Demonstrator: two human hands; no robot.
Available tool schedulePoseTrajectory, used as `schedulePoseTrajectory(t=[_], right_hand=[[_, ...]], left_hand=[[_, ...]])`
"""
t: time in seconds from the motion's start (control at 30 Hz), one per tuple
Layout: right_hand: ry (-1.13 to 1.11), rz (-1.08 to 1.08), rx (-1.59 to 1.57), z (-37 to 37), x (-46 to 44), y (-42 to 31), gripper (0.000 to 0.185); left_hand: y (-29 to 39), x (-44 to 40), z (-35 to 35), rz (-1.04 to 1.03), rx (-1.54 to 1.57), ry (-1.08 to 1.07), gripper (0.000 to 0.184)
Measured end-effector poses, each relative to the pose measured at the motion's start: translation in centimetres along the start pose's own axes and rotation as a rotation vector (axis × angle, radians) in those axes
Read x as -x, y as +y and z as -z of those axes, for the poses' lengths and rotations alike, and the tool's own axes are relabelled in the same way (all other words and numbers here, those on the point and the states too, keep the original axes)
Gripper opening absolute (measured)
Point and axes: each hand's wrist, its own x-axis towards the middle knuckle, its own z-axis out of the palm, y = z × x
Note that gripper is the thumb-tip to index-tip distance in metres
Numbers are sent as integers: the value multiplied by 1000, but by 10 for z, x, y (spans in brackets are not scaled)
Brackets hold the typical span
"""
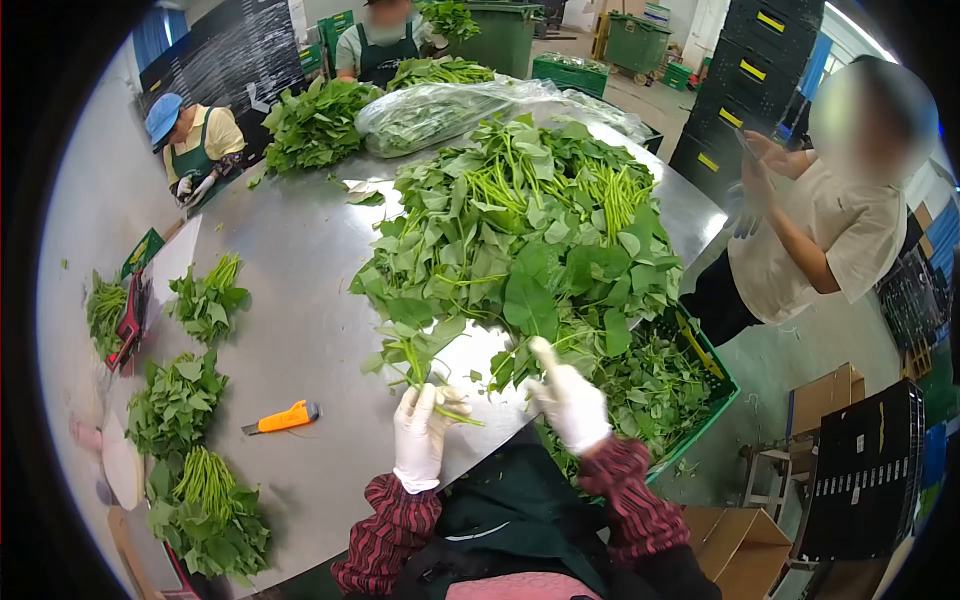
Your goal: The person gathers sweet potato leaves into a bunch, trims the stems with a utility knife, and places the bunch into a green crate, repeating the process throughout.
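My left hand (420,440), in a white glove, is closed around a few stems of leafy greens (412,362), with the leaves pointing away from me over the metal table. To its right, my gloved right hand (572,405) has its index finger stretched forward at the near edge of a large pile of leafy greens (520,230). I see nothing held in that hand, though its inner side is partly hidden. An orange utility knife (285,418) lies on the table left of my hands.
Bunches of greens (178,400) line the table's left side by a red-edged scale-like object (128,322). A green crate of leaves (690,385) stands at my right. A filled plastic bag (440,115) lies at the back. One person (820,210) stands right; two others work across the table.
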Motion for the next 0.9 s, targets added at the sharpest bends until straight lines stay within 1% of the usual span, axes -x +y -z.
schedulePoseTrajectory(t=[0.03,0.1,0.13,0.17,0.23,0.3,0.33,0.37,0.4,0.43,0.47,0.5,0.53,0.57,0.63,0.67,0.7,0.73,0.77,0.8,0.83,0.87,0.9], right_hand=[[-38,41,17,-5,-13,-15,74],[-20,69,114,-29,-39,-20,78],[-79,-41,95,-33,-49,-16,77],[-136,-153,105,-46,-55,2,68],[-205,-391,126,-36,-49,21,58],[55,-448,167,-43,-21,62,44],[131,-523,179,-38,-9,79,33],[-51,-531,373,-21,6,92,26],[-47,-699,337,-27,22,126,30],[-65,-803,320,-21,36,143,38],[-146,-798,443,-15,48,153,51],[-184,-888,453,-9,50,152,65],[-176,-872,482,-3,50,144,70],[-70,-774,462,-7,51,141,63],[-46,-645,397,-4,31,100,47],[42,-425,295,-12,26,89,32],[141,-221,90,-22,18,73,26],[10,-254,-77,-30,9,53,25],[83,-108,-80,-35,-1,19,25],[3,-77,-155,-43,-11,-8,30],[-162,-23,-91,-53,-26,-35,40],[-153,71,-135,-53,-31,-62,50],[-243,112,-192,-60,-42,-80,60]], left_hand=[[1,1,1,0,-2,-11,20],[3,3,5,-18,-8,7,20],[7,4,5,-31,-17,19,20],[9,5,9,-35,-19,12,20],[15,5,22,-97,-30,123,20],[20,5,41,-137,-67,118,22],[23,5,47,-129,-67,139,23],[24,5,52,-122,-66,161,25],[26,5,46,-130,-102,222,27],[24,3,46,-138,-101,241,27],[20,1,49,-142,-179,176,28],[19,-1,51,-151,-260,116,28],[19,-1,47,-137,-281,109,29],[18,0,43,-121,-301,97,29],[15,0,43,-110,-344,73,28],[16,2,44,-103,-386,80,27],[18,4,44,-94,-428,86,27],[22,7,43,-102,-426,93,27],[25,10,43,-78,-455,95,24],[27,12,43,-51,-485,95,22],[26,13,45,-53,-484,94,22],[24,14,48,-51,-466,108,18],[22,14,50,-48,-447,122,15]])
